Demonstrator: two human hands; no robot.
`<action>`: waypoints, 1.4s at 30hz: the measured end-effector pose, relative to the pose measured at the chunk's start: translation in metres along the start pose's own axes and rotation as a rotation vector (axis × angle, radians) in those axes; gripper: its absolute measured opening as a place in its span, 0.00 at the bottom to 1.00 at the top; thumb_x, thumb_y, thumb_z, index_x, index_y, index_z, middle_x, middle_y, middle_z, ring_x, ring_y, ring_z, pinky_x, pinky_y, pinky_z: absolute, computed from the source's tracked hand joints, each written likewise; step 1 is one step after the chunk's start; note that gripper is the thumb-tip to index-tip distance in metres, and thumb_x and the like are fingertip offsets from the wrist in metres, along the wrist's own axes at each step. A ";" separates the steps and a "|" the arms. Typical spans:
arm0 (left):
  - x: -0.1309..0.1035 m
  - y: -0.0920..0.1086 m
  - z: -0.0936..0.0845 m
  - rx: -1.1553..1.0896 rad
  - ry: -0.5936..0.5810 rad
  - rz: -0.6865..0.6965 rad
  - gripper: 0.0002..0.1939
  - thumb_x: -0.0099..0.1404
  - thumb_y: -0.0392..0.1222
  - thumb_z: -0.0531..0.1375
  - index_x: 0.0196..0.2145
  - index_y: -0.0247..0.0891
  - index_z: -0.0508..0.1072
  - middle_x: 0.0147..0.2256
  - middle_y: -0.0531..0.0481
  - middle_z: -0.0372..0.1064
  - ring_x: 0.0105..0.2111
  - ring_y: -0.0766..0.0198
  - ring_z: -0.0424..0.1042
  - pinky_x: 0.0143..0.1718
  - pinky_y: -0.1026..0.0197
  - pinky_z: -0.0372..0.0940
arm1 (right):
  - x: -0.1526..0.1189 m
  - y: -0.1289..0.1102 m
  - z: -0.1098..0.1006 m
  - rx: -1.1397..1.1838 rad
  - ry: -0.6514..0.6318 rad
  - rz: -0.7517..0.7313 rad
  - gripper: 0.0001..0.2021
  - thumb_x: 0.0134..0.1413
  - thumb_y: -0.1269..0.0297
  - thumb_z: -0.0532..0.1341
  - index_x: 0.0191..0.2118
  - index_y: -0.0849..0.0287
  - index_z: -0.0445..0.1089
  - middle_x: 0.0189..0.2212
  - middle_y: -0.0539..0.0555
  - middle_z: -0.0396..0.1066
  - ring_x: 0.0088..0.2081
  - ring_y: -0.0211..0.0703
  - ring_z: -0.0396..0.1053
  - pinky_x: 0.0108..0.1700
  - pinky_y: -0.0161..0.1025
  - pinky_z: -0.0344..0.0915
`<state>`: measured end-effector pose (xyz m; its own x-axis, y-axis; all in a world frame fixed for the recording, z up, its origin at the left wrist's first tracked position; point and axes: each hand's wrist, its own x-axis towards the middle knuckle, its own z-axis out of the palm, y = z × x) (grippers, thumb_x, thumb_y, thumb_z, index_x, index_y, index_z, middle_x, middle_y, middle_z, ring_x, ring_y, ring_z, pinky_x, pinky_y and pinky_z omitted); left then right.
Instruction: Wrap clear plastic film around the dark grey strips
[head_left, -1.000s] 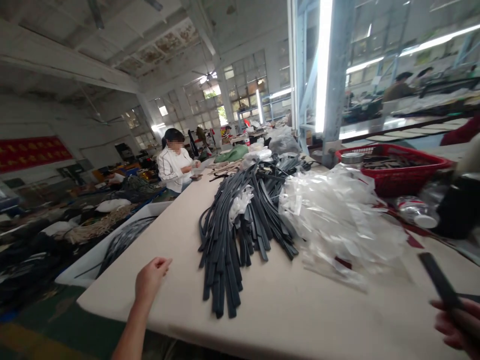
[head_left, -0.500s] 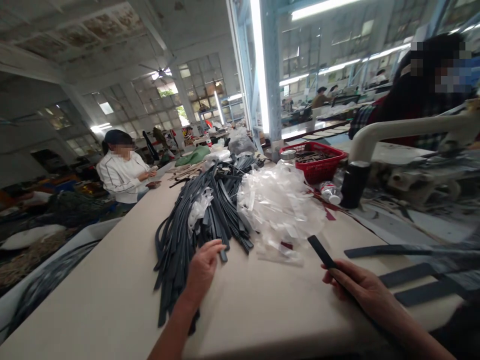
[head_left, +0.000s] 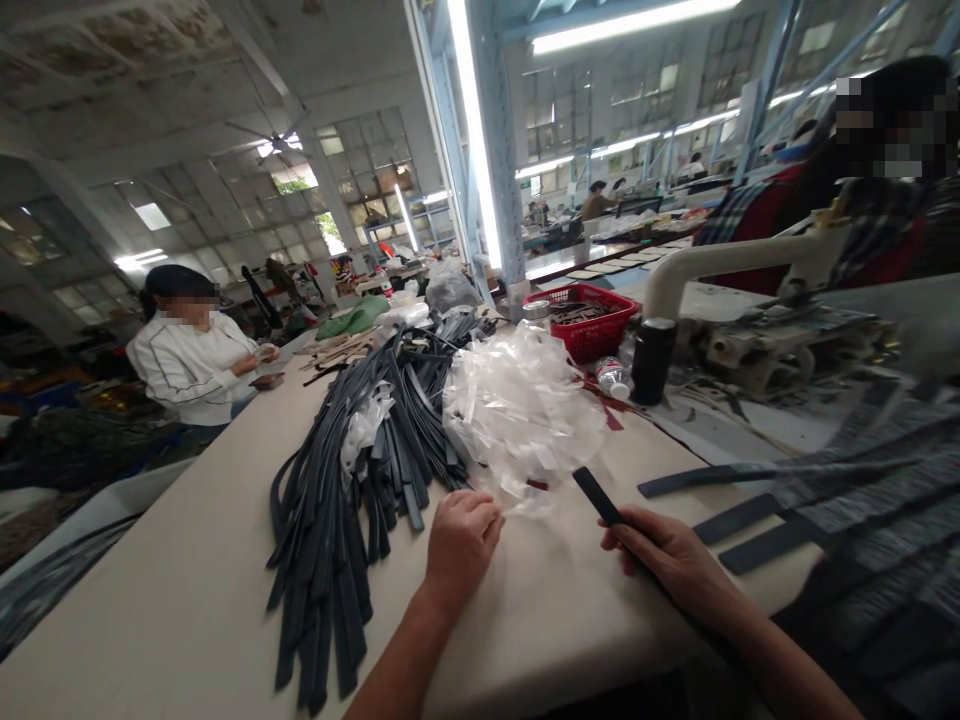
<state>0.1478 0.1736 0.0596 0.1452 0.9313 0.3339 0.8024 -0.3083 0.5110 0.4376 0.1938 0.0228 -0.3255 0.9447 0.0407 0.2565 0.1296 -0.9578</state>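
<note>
My right hand (head_left: 660,555) is closed on a dark strap (head_left: 596,495). The strap's flat end sticks out past the thumb toward the plastic, and its other part runs back under my wrist. My left hand (head_left: 463,540) has its fingers curled in at the near edge of a heap of clear plastic strips (head_left: 525,410). Whatever lies within those fingers is hidden. Left of that hand spreads a big pile of dark straps (head_left: 322,540), with a small clump of clear plastic (head_left: 365,430) on top.
More dark straps (head_left: 750,520) lie at the table's right edge. Behind the plastic stand a red basket (head_left: 600,335), a bottle (head_left: 613,378) and a sewing machine (head_left: 780,345). One person (head_left: 191,350) sits across the pale table (head_left: 202,570); another person (head_left: 810,200) is at right.
My left hand has moved right, away from the dark strap pile to the plastic heap, and its fingers are curled in more. My right hand still holds the strap. The view has turned right.
</note>
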 end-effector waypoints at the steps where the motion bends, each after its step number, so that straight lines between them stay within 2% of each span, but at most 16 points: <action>1: -0.011 0.002 -0.005 -0.043 0.025 -0.057 0.08 0.68 0.40 0.57 0.35 0.40 0.77 0.39 0.45 0.77 0.44 0.52 0.72 0.52 0.47 0.63 | 0.000 -0.001 -0.002 0.014 0.000 0.002 0.22 0.61 0.44 0.57 0.41 0.59 0.73 0.33 0.54 0.75 0.27 0.41 0.68 0.31 0.38 0.64; 4: -0.050 0.010 -0.017 -0.247 0.036 -0.248 0.15 0.70 0.49 0.54 0.35 0.38 0.76 0.32 0.47 0.77 0.33 0.58 0.75 0.37 0.57 0.70 | -0.002 -0.007 -0.001 0.137 -0.001 0.033 0.22 0.57 0.43 0.62 0.39 0.60 0.75 0.33 0.54 0.76 0.27 0.40 0.68 0.33 0.38 0.64; 6: -0.076 0.015 -0.019 -0.513 0.025 -0.418 0.17 0.67 0.54 0.57 0.34 0.38 0.76 0.29 0.49 0.77 0.29 0.61 0.75 0.33 0.61 0.69 | -0.007 -0.015 0.008 0.293 -0.056 0.095 0.21 0.55 0.44 0.64 0.38 0.60 0.76 0.31 0.54 0.76 0.28 0.39 0.68 0.33 0.36 0.64; 8: -0.099 0.020 -0.018 -0.781 0.038 -0.579 0.18 0.62 0.57 0.63 0.32 0.38 0.76 0.28 0.50 0.77 0.27 0.63 0.74 0.33 0.63 0.67 | -0.015 -0.026 0.025 0.457 -0.208 0.175 0.20 0.57 0.46 0.64 0.41 0.60 0.78 0.32 0.55 0.77 0.33 0.41 0.72 0.36 0.35 0.66; 10: -0.117 0.024 -0.016 -0.934 0.060 -0.673 0.18 0.57 0.58 0.67 0.31 0.38 0.77 0.26 0.50 0.77 0.25 0.65 0.72 0.32 0.63 0.65 | -0.024 -0.039 0.046 0.575 -0.393 0.257 0.19 0.58 0.50 0.64 0.47 0.59 0.78 0.39 0.58 0.78 0.43 0.46 0.74 0.40 0.35 0.68; 12: -0.131 0.028 -0.014 -1.008 0.076 -0.724 0.20 0.54 0.58 0.69 0.31 0.38 0.77 0.25 0.50 0.77 0.24 0.65 0.72 0.32 0.63 0.65 | -0.029 -0.051 0.066 0.657 -0.525 0.328 0.20 0.57 0.53 0.66 0.50 0.59 0.76 0.48 0.61 0.76 0.54 0.52 0.70 0.42 0.35 0.69; 14: -0.142 0.031 -0.013 -1.027 0.090 -0.747 0.21 0.51 0.59 0.70 0.30 0.37 0.78 0.24 0.50 0.77 0.24 0.64 0.72 0.31 0.63 0.64 | -0.028 -0.060 0.083 0.718 -0.559 0.369 0.20 0.56 0.54 0.67 0.50 0.60 0.76 0.51 0.63 0.74 0.57 0.55 0.67 0.41 0.35 0.69; 17: -0.157 0.035 -0.010 -1.038 0.104 -0.757 0.21 0.50 0.60 0.71 0.27 0.38 0.77 0.23 0.50 0.77 0.24 0.64 0.71 0.31 0.64 0.63 | -0.016 -0.064 0.099 0.768 -0.530 0.373 0.18 0.55 0.53 0.67 0.47 0.59 0.77 0.53 0.61 0.72 0.55 0.55 0.69 0.39 0.36 0.70; 21: -0.175 0.035 -0.007 -0.997 0.063 -0.732 0.21 0.51 0.60 0.70 0.24 0.38 0.76 0.21 0.50 0.76 0.24 0.63 0.70 0.31 0.62 0.62 | 0.002 -0.064 0.113 0.582 -0.499 0.256 0.20 0.56 0.49 0.65 0.45 0.60 0.78 0.46 0.59 0.75 0.42 0.43 0.71 0.38 0.35 0.68; 24: -0.180 0.033 -0.011 -1.018 0.006 -0.661 0.23 0.52 0.62 0.69 0.33 0.38 0.79 0.29 0.46 0.79 0.30 0.58 0.74 0.35 0.60 0.65 | 0.009 -0.071 0.120 0.455 -0.467 0.144 0.21 0.52 0.48 0.66 0.42 0.62 0.79 0.37 0.56 0.76 0.35 0.39 0.68 0.36 0.34 0.64; 28: -0.162 0.028 -0.028 -1.062 0.083 -0.611 0.31 0.54 0.62 0.67 0.51 0.42 0.75 0.48 0.41 0.77 0.48 0.50 0.74 0.50 0.54 0.66 | 0.013 -0.088 0.122 0.357 -0.523 0.024 0.17 0.51 0.52 0.66 0.38 0.61 0.80 0.31 0.54 0.75 0.33 0.40 0.68 0.34 0.34 0.63; 30: -0.147 0.027 -0.034 -1.050 0.065 -0.646 0.28 0.54 0.60 0.68 0.48 0.42 0.77 0.45 0.43 0.79 0.45 0.53 0.75 0.47 0.57 0.67 | 0.014 -0.094 0.123 0.314 -0.543 -0.024 0.14 0.52 0.55 0.65 0.37 0.61 0.80 0.29 0.53 0.74 0.32 0.39 0.68 0.33 0.34 0.63; 32: -0.134 0.026 -0.035 -1.026 0.006 -0.662 0.21 0.53 0.55 0.70 0.41 0.40 0.80 0.36 0.47 0.80 0.36 0.60 0.74 0.39 0.62 0.66 | 0.015 -0.098 0.124 0.277 -0.540 -0.061 0.12 0.51 0.58 0.64 0.36 0.61 0.79 0.28 0.52 0.74 0.30 0.38 0.67 0.33 0.34 0.63; 35: -0.126 0.026 -0.027 -1.044 -0.058 -0.677 0.15 0.51 0.51 0.71 0.32 0.37 0.81 0.25 0.54 0.74 0.25 0.68 0.66 0.30 0.66 0.60 | 0.018 -0.102 0.123 0.231 -0.517 -0.102 0.10 0.51 0.61 0.63 0.34 0.62 0.79 0.27 0.51 0.72 0.28 0.37 0.65 0.31 0.34 0.63; 39: -0.132 0.028 -0.011 -1.103 -0.140 -0.715 0.14 0.48 0.46 0.72 0.30 0.35 0.80 0.23 0.53 0.72 0.24 0.68 0.65 0.30 0.65 0.59 | 0.023 -0.105 0.119 0.187 -0.487 -0.138 0.10 0.50 0.61 0.62 0.34 0.62 0.79 0.27 0.50 0.71 0.28 0.37 0.65 0.31 0.34 0.63; 42: -0.139 0.035 -0.008 -1.050 -0.237 -0.726 0.10 0.52 0.42 0.68 0.32 0.34 0.81 0.24 0.51 0.74 0.25 0.67 0.66 0.30 0.64 0.58 | 0.028 -0.105 0.116 0.185 -0.470 -0.150 0.11 0.51 0.61 0.62 0.35 0.61 0.78 0.26 0.50 0.70 0.29 0.37 0.64 0.31 0.33 0.63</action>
<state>0.1516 0.0320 0.0375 0.0562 0.9268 -0.3713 -0.0782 0.3748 0.9238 0.2956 0.1718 0.0918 -0.7303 0.6772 0.0895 0.0251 0.1576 -0.9872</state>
